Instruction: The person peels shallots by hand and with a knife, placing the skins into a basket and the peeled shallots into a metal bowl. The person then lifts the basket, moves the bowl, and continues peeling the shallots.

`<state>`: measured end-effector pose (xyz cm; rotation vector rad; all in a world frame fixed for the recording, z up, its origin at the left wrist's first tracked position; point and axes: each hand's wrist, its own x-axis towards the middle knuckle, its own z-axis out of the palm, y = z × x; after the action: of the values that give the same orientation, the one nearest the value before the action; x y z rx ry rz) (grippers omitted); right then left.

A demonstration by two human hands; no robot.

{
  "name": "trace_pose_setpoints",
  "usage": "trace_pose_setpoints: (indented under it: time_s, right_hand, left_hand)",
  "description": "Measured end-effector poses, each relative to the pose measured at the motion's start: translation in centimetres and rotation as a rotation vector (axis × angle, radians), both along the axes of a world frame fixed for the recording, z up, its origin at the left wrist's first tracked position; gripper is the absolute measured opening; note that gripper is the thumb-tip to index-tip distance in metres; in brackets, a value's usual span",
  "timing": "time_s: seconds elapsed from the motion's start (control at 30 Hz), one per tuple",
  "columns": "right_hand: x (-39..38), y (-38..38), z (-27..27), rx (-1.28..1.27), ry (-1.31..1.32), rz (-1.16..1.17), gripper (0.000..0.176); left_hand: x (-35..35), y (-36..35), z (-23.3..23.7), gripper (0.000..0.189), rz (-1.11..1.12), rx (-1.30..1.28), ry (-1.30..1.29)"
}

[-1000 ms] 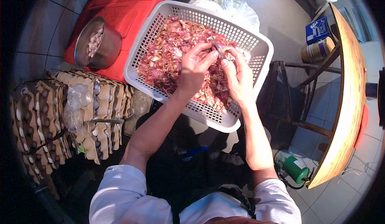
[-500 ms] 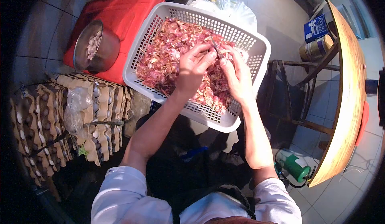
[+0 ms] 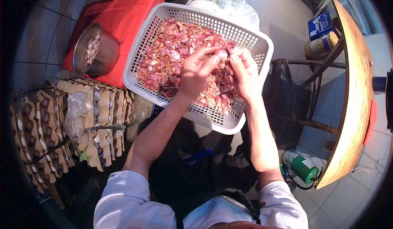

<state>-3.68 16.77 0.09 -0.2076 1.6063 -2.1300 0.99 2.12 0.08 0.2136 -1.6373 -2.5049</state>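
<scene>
A grey perforated basket [image 3: 159, 14] holds a thick layer of reddish shallots and loose skins [image 3: 168, 44]. Over its right part, my left hand [image 3: 198, 71] pinches a small pale pink shallot [image 3: 221, 55] between thumb and fingers. Close beside it, my right hand [image 3: 244, 71] has its thumb and fingers pressed together at the shallot's right side. Something small and dark shows at those fingertips, too small to make out. Both hands are above the shallots, with the fingertips nearly touching.
A metal pot [image 3: 102, 57] with pale peeled pieces stands on a red container [image 3: 127, 14] at the left. Stacked egg trays [image 3: 104, 122] are below it. A plastic bag [image 3: 239, 12] lies behind the basket. At the right are a wooden tabletop [image 3: 348, 94] and a green canister [image 3: 301, 167].
The pink shallot now shows clearly at my left fingertips. My right hand has moved slightly right and down, and its fingers have bent in more.
</scene>
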Motion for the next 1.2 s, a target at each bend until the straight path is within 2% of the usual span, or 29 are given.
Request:
trace_pose_setpoints:
  time_s: [0.07,0.13,0.37,0.57,0.7,0.73,0.87,0.97,1.0,1.1,1.2]
  right_hand:
    - [0.1,-0.1,0.8,-0.167,-0.139,-0.005,0.015]
    - [0.1,-0.1,1.3,-0.268,-0.226,0.001,0.015]
    - [0.1,-0.3,1.1,-0.203,-0.189,-0.063,0.015]
    - [0.0,-0.5,0.5,-0.062,-0.145,-0.226,0.017]
    - [-0.1,-0.3,0.6,-0.019,-0.168,-0.319,0.02]
    - [-0.4,0.2,0.0,0.008,-0.14,-0.256,0.028]
    - [-0.2,-0.4,-1.1,0.333,0.251,-0.222,0.041]
    - [0.5,-0.6,0.4,0.331,0.291,-0.098,0.04]
    - [0.6,-0.9,0.2,0.288,0.311,-0.116,0.043]
    - [0.5,-1.2,-1.0,0.375,0.448,-0.187,0.04]
    - [0.4,-0.9,-0.7,0.247,0.256,-0.14,0.034]
  left_hand:
    - [-0.1,-0.4,-0.5,0.028,-0.054,0.187,0.0]
    - [-0.3,-0.6,-0.8,0.031,-0.081,0.199,-0.011]
    - [-0.4,-1.1,-0.9,0.033,-0.12,0.297,-0.055]
    - [-0.5,-0.7,-0.7,0.031,-0.077,0.277,-0.091]
    - [-0.8,-1.1,-1.7,0.03,-0.06,0.163,-0.075]
    - [-0.8,-1.1,-2.0,0.03,-0.06,0.183,-0.069]
    - [-0.9,-1.0,-2.0,0.029,-0.044,0.206,-0.068]
    - [-1.0,-0.8,-1.9,0.026,-0.023,0.248,-0.084]
    - [-1.0,-0.8,-2.0,0.026,-0.024,0.233,-0.087]
    - [-1.0,-0.7,-2.4,0.025,-0.042,0.155,-0.092]
    - [-0.7,-0.3,-1.6,0.025,-0.085,-0.017,-0.09]
